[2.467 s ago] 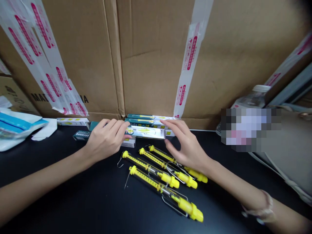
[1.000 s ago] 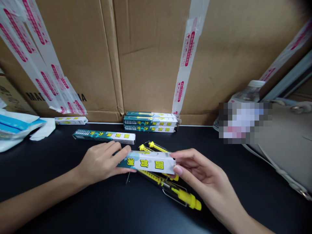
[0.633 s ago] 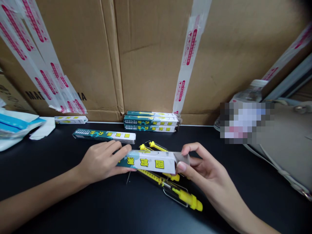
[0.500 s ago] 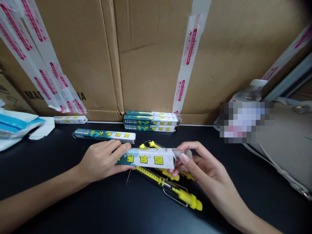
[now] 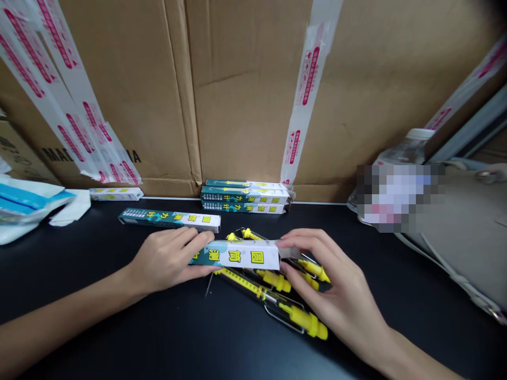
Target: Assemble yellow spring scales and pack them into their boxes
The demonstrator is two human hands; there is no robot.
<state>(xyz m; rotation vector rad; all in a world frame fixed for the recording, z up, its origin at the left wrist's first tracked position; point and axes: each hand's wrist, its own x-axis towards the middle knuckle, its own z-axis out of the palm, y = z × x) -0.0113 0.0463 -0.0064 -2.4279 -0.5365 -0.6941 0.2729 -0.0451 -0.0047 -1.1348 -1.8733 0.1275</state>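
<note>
My left hand (image 5: pixel 172 258) is closed around the left part of a slim white-and-teal cardboard box (image 5: pixel 245 256), held level above the table. At the box's right end, where a flap (image 5: pixel 291 253) sticks out, my right hand (image 5: pixel 330 285) has its thumb and fingers on the edges. Whether anything is inside the box cannot be seen. Beneath it, several yellow-and-clear tube spring scales (image 5: pixel 304 319) lie on the black table, partly hidden by the box and my hands.
Behind my left hand lies a matching box (image 5: pixel 170 219). Several more boxes (image 5: pixel 245 199) are stacked against a large taped carton (image 5: pixel 245 105). Another box (image 5: pixel 114 194) and a blue-white plastic packet (image 5: pixel 31 203) are at the left. A bottle (image 5: pixel 412 153) and a grey bag (image 5: pixel 463 243) stand right.
My right fingers have shifted from the protruding flap to the edges of the box's end, and the flap looks bent differently. My left hand keeps its hold on the box.
</note>
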